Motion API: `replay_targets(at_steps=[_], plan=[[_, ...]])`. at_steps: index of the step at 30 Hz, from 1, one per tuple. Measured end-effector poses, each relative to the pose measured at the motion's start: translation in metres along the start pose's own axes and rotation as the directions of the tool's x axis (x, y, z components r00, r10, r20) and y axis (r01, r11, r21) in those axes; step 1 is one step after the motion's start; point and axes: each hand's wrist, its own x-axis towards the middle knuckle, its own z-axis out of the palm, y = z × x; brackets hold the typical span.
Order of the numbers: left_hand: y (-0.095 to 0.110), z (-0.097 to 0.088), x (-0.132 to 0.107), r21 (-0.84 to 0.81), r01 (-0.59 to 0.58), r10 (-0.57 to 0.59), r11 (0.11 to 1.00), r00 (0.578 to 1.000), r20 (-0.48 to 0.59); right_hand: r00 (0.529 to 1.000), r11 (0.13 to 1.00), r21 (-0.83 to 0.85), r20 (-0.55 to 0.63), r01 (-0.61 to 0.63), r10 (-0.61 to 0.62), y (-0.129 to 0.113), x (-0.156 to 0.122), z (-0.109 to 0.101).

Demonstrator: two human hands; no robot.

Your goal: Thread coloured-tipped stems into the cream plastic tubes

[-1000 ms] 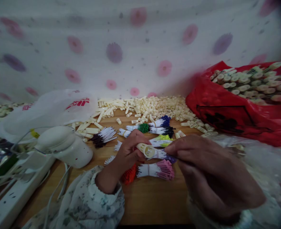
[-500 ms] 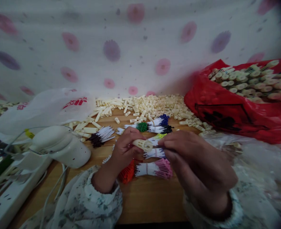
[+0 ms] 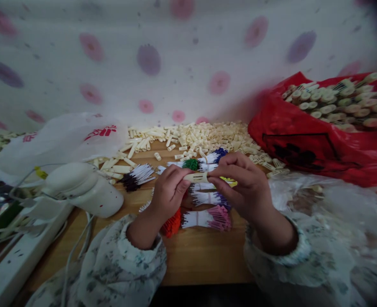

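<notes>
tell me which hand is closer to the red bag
Right: the right hand is in front of and left of the red bag; the left hand is farther left.

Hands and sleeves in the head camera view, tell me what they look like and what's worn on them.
The left hand and right hand are both bare, with no gloves. The left sleeve and right sleeve are loose and pale, with a small greenish-grey leafy or floral print. Both end in gathered cuffs. Finer details are too dim to make out.
</notes>
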Motion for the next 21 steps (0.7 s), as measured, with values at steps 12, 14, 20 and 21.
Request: replay_targets(at_steps=[12,14,20,21], plan=[[-0.001,0.002,0.0,0.116,-0.001,0.008,0.993,0.998,-0.063,0.981,0.975,0.118,0.069,-0.186,0.179,0.01,-0.004,0.008],[-0.002,0.002,0.0,0.136,0.01,-0.001,0.991,0.998,-0.064,0.976,0.967,0.138,0.058,-0.216,0.21,0.011,-0.006,0.011],[-0.005,0.002,0.0,0.165,-0.001,0.011,0.986,0.998,-0.063,0.95,0.914,0.259,0.071,-0.312,0.304,0.013,-0.008,0.017],[-0.005,0.002,0.001,0.168,-0.002,0.012,0.986,0.998,-0.061,0.943,0.895,0.298,0.09,-0.333,0.321,0.013,-0.009,0.018]])
